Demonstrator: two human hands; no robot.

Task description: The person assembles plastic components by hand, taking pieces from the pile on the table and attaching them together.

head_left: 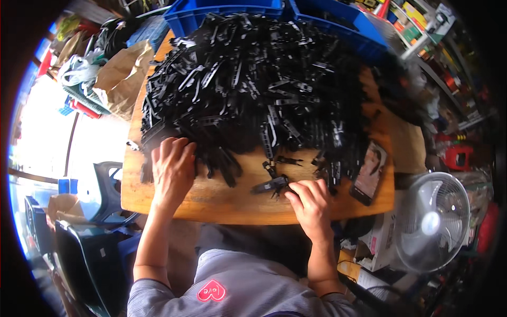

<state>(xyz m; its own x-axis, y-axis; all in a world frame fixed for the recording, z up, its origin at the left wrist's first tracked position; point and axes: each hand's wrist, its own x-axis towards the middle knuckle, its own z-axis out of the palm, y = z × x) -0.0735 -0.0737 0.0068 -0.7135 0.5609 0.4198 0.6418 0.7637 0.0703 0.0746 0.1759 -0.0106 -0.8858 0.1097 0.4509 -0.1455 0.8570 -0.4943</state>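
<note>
A large heap of black plastic parts (237,79), many long and narrow, covers most of the wooden table (243,208). My left hand (174,164) lies over the near left edge of the heap. Its fingers are a little bent and slightly apart, resting on black parts; the tips are partly hidden. Lower right of the middle, my right hand (310,203) has thumb and fingers closed at the right end of a black plastic clip-like part (272,185), held low over the wood. Just beyond it, a small loose black piece (289,160) lies on the table.
Two blue bins (338,26) stand at the heap's far side. A phone (368,174) with a lit screen lies at the table's right edge. A fan (430,222) is to the right, a dark green bin (87,259) and a chair (105,190) to the left. Brown paper (124,76) sits far left.
</note>
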